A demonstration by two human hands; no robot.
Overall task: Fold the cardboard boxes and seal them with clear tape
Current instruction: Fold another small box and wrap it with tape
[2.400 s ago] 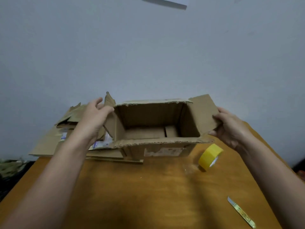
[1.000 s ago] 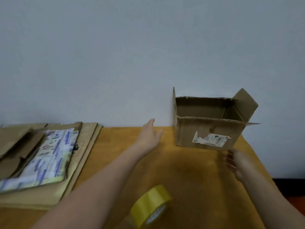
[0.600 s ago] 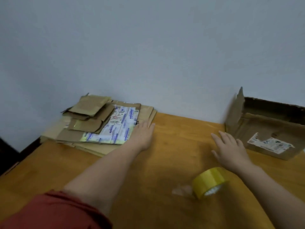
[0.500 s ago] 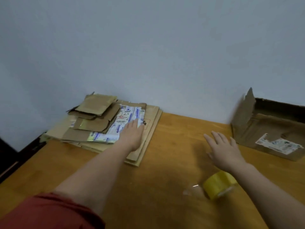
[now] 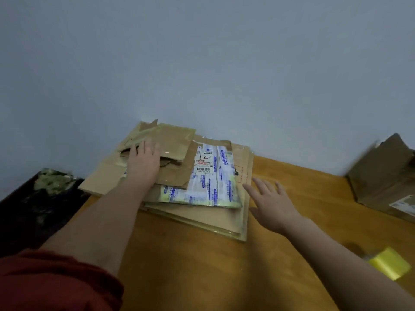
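Observation:
A stack of flattened cardboard boxes [image 5: 197, 212] lies at the back left of the wooden table [image 5: 202, 265], against the wall. My left hand [image 5: 143, 162] lies flat on the small brown piece on top of the stack, fingers spread. One flat box under it carries a white and blue printed label [image 5: 208, 182]. My right hand [image 5: 271, 203] hovers open at the stack's right edge, palm down, holding nothing. The folded-up open box [image 5: 381, 176] stands at the far right. A yellow tape roll [image 5: 388, 263] lies at the lower right, blurred.
A pale grey wall runs right behind the table. Beyond the table's left edge sits a dark surface with a greenish crumpled thing [image 5: 51, 180] on it. My red sleeve [image 5: 56, 281] fills the lower left corner.
The view has swung left from the open box to the flat stack. My left hand has slid further up onto the top piece, and my right hand has moved left to the stack's edge.

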